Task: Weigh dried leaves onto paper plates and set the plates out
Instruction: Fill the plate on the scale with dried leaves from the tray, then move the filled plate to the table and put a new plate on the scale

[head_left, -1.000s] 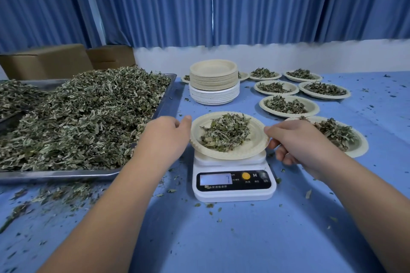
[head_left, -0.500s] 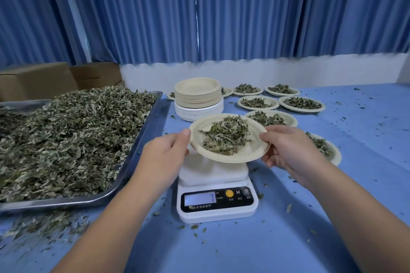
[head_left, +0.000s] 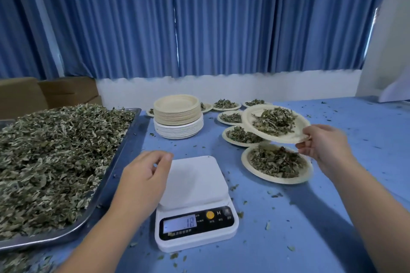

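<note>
Far to the left of the left hand, a metal tray [head_left: 125, 139] sits on the blue tabletop [head_left: 310, 217], heaped with loose dried leaves [head_left: 55, 157]. Two cardboard boxes [head_left: 44, 93] stand beyond it, against the blue curtains [head_left: 133, 17].

The left hand [head_left: 144, 175] hovers between the tray and the digital scale [head_left: 195, 182]. Its fingers are loosely curled and hold nothing, and its fingertips are over the left edge of the scale's bare white platform. The display is lit, but the digits are too blurred to read with certainty.

Beyond that hand's fingertips stands a stack of empty paper plates [head_left: 177, 115], tan ones on top of white ones.

The right hand [head_left: 321, 144] pinches the near right rim of a paper plate [head_left: 248, 118] that carries a portion of leaves [head_left: 275, 121]. It holds the plate tilted in the air, out to the left of its fingers. Just under this hand a filled plate [head_left: 245, 158] rests on the tabletop. More filled plates [head_left: 228, 137] lie under and beyond the raised one, in rows running toward the wall. Leaf crumbs are scattered across the tabletop around both forearms.
</note>
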The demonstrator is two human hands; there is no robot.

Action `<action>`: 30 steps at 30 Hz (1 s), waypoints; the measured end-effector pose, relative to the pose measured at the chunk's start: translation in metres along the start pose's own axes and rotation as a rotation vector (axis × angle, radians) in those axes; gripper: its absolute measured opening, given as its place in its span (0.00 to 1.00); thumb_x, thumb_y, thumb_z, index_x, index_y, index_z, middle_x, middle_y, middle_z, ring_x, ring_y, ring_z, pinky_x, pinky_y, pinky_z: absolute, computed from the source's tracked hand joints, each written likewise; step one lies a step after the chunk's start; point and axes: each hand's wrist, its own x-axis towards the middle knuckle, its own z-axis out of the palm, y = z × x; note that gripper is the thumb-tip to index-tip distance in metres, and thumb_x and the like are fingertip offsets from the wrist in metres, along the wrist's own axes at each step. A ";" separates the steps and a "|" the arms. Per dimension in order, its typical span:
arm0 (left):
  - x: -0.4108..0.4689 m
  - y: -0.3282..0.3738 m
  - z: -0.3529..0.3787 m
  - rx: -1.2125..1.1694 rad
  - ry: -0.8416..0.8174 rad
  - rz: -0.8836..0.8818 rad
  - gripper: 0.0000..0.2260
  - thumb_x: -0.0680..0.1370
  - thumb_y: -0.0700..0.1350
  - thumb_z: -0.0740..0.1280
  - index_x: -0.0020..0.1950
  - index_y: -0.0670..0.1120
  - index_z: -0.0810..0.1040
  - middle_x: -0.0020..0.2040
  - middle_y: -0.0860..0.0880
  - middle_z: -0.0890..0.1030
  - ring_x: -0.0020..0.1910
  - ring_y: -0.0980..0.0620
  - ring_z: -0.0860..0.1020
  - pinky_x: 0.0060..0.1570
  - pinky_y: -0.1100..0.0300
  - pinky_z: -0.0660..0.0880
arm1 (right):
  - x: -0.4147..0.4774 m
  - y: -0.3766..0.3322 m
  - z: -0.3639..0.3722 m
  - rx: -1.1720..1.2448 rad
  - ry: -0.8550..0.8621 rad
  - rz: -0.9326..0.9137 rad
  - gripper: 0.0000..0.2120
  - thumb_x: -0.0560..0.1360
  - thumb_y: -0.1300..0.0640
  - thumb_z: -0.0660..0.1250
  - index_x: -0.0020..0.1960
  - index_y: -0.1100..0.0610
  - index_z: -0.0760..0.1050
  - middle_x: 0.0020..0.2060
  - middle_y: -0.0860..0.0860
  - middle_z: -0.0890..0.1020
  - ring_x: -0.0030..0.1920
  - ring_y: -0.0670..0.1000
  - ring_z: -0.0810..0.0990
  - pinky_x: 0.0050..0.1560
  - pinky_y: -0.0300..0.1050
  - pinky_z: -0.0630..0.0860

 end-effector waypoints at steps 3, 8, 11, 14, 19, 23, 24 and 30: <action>0.003 0.002 0.003 0.053 -0.019 0.031 0.09 0.78 0.43 0.64 0.41 0.54 0.79 0.42 0.59 0.79 0.42 0.65 0.73 0.40 0.77 0.65 | 0.021 0.007 -0.024 -0.028 0.099 0.018 0.09 0.77 0.65 0.61 0.56 0.66 0.70 0.30 0.62 0.76 0.18 0.49 0.76 0.20 0.37 0.73; 0.003 0.001 0.005 0.061 -0.021 0.056 0.11 0.77 0.40 0.64 0.39 0.54 0.78 0.38 0.61 0.77 0.38 0.61 0.73 0.37 0.75 0.65 | 0.039 0.021 -0.041 -0.046 0.191 0.068 0.05 0.78 0.64 0.58 0.52 0.66 0.69 0.37 0.65 0.78 0.16 0.47 0.75 0.15 0.31 0.65; 0.002 0.000 0.004 0.064 -0.019 0.063 0.11 0.77 0.40 0.64 0.39 0.55 0.78 0.39 0.68 0.75 0.38 0.62 0.73 0.35 0.74 0.64 | 0.045 0.029 -0.042 -0.024 0.223 0.094 0.03 0.79 0.64 0.59 0.48 0.65 0.68 0.41 0.63 0.78 0.18 0.48 0.78 0.16 0.32 0.67; 0.002 0.000 0.003 0.050 -0.009 0.063 0.12 0.77 0.41 0.64 0.39 0.56 0.78 0.42 0.68 0.75 0.38 0.62 0.73 0.35 0.74 0.65 | 0.051 0.035 -0.044 0.008 0.256 0.172 0.05 0.79 0.63 0.60 0.53 0.64 0.67 0.37 0.58 0.79 0.21 0.50 0.80 0.19 0.37 0.75; -0.001 0.001 0.002 0.051 0.008 0.072 0.12 0.77 0.40 0.65 0.39 0.56 0.78 0.42 0.65 0.76 0.37 0.59 0.74 0.36 0.74 0.66 | 0.058 0.041 -0.045 -0.006 0.263 0.244 0.05 0.78 0.63 0.61 0.53 0.62 0.68 0.29 0.55 0.81 0.27 0.51 0.83 0.31 0.45 0.81; -0.002 0.002 0.003 0.053 0.000 0.097 0.12 0.77 0.40 0.66 0.39 0.56 0.79 0.41 0.61 0.76 0.38 0.58 0.74 0.36 0.73 0.67 | 0.058 0.042 -0.042 -0.020 0.199 0.259 0.05 0.77 0.65 0.63 0.52 0.63 0.72 0.33 0.58 0.83 0.36 0.55 0.85 0.45 0.50 0.82; -0.002 0.002 0.003 0.054 -0.001 0.097 0.12 0.77 0.40 0.66 0.39 0.55 0.79 0.39 0.59 0.76 0.38 0.58 0.74 0.36 0.73 0.67 | 0.057 0.042 -0.042 -0.005 0.188 0.257 0.06 0.76 0.65 0.63 0.53 0.63 0.71 0.37 0.59 0.83 0.39 0.56 0.85 0.44 0.49 0.83; -0.002 0.002 0.001 0.045 0.024 0.086 0.12 0.77 0.39 0.66 0.39 0.55 0.79 0.38 0.57 0.77 0.39 0.59 0.74 0.36 0.75 0.66 | 0.051 0.038 -0.044 0.059 0.191 0.261 0.11 0.78 0.65 0.63 0.59 0.65 0.71 0.57 0.59 0.77 0.38 0.50 0.83 0.24 0.37 0.78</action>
